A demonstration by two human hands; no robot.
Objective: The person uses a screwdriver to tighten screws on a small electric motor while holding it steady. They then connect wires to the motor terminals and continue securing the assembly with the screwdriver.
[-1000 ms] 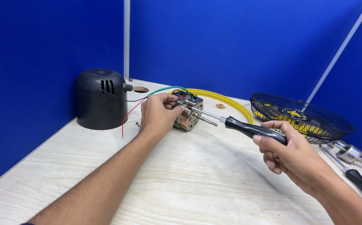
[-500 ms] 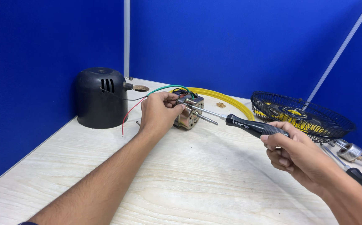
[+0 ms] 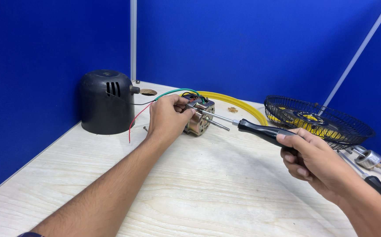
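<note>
On the pale wooden table point(image 3: 225, 193), the left hand point(image 3: 167, 117) grips the small metal fan motor point(image 3: 198, 119) from its left; the right hand point(image 3: 315, 160), well apart, clasps the black-handled screwdriver point(image 3: 260, 131), tip at the motor.

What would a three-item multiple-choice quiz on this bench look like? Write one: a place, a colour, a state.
1. Where is the black motor cover?
A. left of the motor
B. on the fan grille
C. in the right hand

2. What colour is the ring behind the motor?
A. red
B. yellow
C. white

3. How is the screwdriver held?
A. lying loose on the table
B. gripped by the right hand, tip at the motor
C. gripped by the left hand

Answers: 1 A, it stands by the left wall; 2 B, plainly yellow; 3 B, fingers wrap its black handle.
</note>
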